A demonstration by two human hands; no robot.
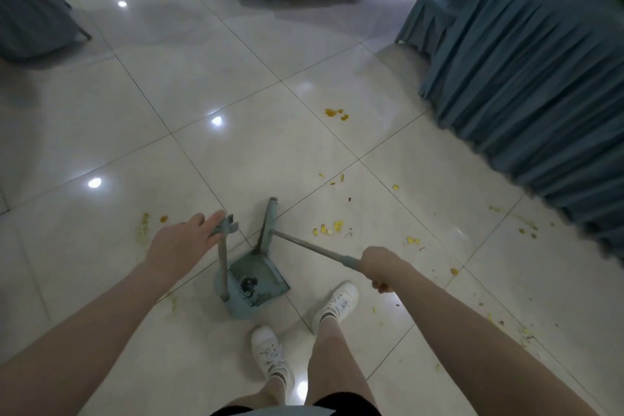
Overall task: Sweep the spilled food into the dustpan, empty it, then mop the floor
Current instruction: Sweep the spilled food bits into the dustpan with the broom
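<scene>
Head: left hand on dustpan handle; right hand grips broom.

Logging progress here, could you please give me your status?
Left hand rests on dustpan handle; right hand grips broom. Food scraps unswept. Table skirt close right.

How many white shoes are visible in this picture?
2. The left shoe is below the dustpan, near the bottom centre; the right shoe is beside the dustpan's right edge.

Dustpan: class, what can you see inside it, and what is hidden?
A small dark clump of debris lies by the comb teeth of the dustpan. The broom head dips into its far edge, hiding whatever lies beneath.
</scene>
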